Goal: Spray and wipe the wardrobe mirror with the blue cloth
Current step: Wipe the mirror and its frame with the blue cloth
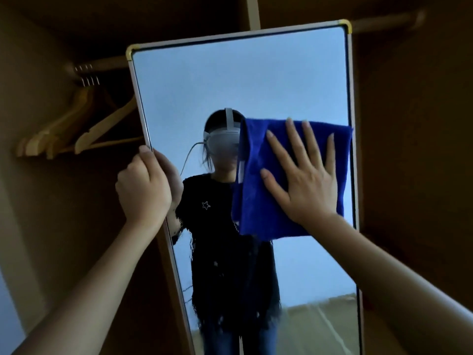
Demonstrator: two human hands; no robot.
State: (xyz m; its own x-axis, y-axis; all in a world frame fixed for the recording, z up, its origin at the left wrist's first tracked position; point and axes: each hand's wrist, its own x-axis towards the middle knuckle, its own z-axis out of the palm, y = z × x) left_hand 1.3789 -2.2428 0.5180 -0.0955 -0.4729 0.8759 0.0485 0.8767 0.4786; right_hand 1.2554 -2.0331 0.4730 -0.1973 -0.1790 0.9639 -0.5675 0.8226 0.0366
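The tall wardrobe mirror (238, 80) has a pale frame with yellow top corners and stands tilted in front of me. The blue cloth (256, 190) lies flat against the right half of the glass at mid height. My right hand (302, 175) presses on the cloth with fingers spread wide. My left hand (143, 185) is closed around the mirror's left frame edge, thumb on the front. The glass reflects a person in a dark top with a headset. No spray bottle is in view.
Several wooden hangers (76, 124) hang on a rail to the left, inside the dark brown wardrobe. A second rail (389, 21) runs at the upper right. Wardrobe walls close in on both sides of the mirror.
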